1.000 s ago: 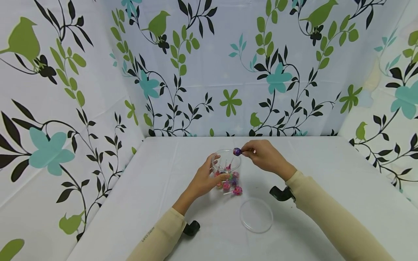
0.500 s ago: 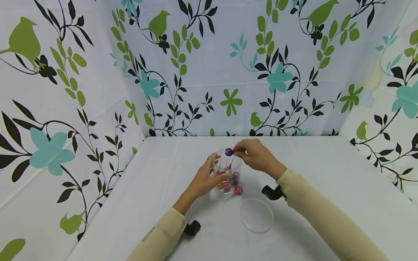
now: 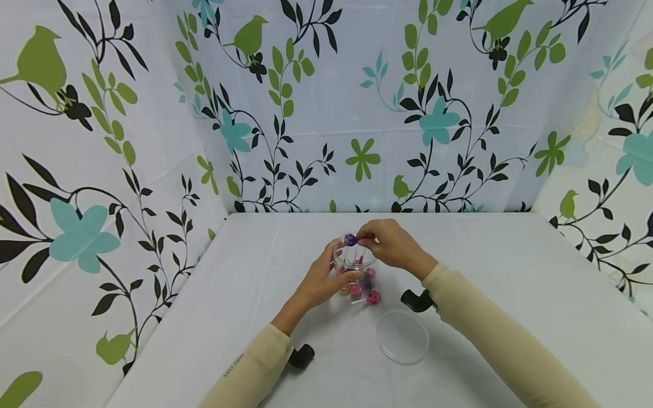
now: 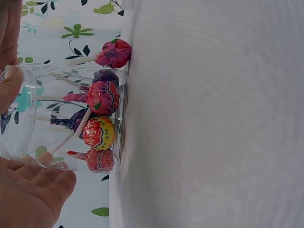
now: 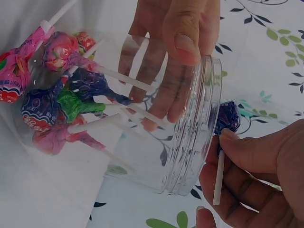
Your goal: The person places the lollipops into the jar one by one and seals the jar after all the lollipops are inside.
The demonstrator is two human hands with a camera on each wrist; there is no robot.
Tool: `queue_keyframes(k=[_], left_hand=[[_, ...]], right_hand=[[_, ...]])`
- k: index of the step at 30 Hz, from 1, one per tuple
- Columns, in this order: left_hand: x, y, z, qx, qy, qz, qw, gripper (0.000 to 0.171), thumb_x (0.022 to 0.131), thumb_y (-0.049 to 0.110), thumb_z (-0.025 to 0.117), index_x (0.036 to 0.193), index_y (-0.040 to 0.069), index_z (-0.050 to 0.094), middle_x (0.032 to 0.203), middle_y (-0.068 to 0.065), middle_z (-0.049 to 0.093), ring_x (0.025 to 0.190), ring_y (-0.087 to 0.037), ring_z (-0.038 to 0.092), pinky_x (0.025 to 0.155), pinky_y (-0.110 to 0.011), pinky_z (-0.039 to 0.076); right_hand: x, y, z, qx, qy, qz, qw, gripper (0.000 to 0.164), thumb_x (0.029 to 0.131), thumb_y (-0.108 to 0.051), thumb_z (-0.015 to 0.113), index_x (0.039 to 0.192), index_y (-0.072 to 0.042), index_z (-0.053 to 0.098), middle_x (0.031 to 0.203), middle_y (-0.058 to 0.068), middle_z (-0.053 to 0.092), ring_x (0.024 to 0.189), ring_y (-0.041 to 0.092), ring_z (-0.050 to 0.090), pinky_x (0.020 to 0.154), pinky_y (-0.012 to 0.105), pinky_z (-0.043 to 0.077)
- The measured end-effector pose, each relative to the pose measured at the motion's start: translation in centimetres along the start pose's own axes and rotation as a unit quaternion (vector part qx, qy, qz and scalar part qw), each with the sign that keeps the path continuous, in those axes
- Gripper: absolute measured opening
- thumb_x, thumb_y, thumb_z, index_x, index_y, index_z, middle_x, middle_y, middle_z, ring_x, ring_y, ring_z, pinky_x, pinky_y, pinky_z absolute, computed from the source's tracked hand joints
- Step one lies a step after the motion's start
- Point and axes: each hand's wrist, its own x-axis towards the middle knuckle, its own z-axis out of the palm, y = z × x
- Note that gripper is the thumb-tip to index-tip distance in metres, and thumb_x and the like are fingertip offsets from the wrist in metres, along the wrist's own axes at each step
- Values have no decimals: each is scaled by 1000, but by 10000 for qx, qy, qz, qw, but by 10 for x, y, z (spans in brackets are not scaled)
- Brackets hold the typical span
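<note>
A clear jar stands upright on the white table, its mouth uncovered. Several wrapped lollipops lie low inside it, sticks pointing up. My left hand grips the jar's side near the rim, thumb in front and fingers behind. Over the mouth, my right hand pinches a purple-wrapped lollipop just below its head. The right wrist view shows this lollipop's white stick extending past the fingers, with the head right beside the jar rim. A pink lollipop lies outside, against the jar's base.
A round clear lid lies flat on the table in front of the jar, slightly right. Patterned cloth hangs behind and along both sides. Black wrist cameras sit under both sleeves.
My right hand has moved left with the purple lollipop, from the jar's right edge to over its mouth. My left hand and the jar have stayed put.
</note>
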Motion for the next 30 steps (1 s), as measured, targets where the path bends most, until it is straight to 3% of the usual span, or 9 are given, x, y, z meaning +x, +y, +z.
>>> queue_keyframes(k=[8,14,20,26,30], left_hand=[[-1,1,2,33,45,61,10000,91,95,43,77,162,7,26,160,-11,43,147,-31,40,118,-48,36],[0,0,1,50,86,145,9998,91,96,41,77,161,4,26,160,-14,42,147,-32,39,117,-48,36],[0,1,1,92,80,74,9999,92,95,40,78,162,5,26,162,-12,41,148,-31,38,118,-46,36],[0,1,2,163,136,52,9998,92,95,40,79,162,6,26,161,-8,42,148,-29,38,117,-46,36],[1,1,3,193,135,20,9997,92,94,40,79,162,6,26,161,-7,42,148,-28,38,117,-44,37]], right_hand=[[-1,3,2,-606,-232,-103,9978,13,96,1,73,107,0,79,102,8,77,92,23,72,84,44,60],[-9,6,-8,-253,229,-131,9993,14,95,4,72,107,0,79,101,8,76,93,23,70,86,44,60],[-28,17,-16,-44,424,203,9989,7,96,-2,73,101,-5,78,93,1,74,87,20,68,78,44,59],[-46,24,-19,168,281,442,9985,5,95,-7,76,99,-5,77,87,-5,71,80,15,65,72,36,59],[-54,21,-15,318,-256,363,9985,6,96,-6,74,99,-8,78,79,-8,67,72,13,60,62,30,56]])
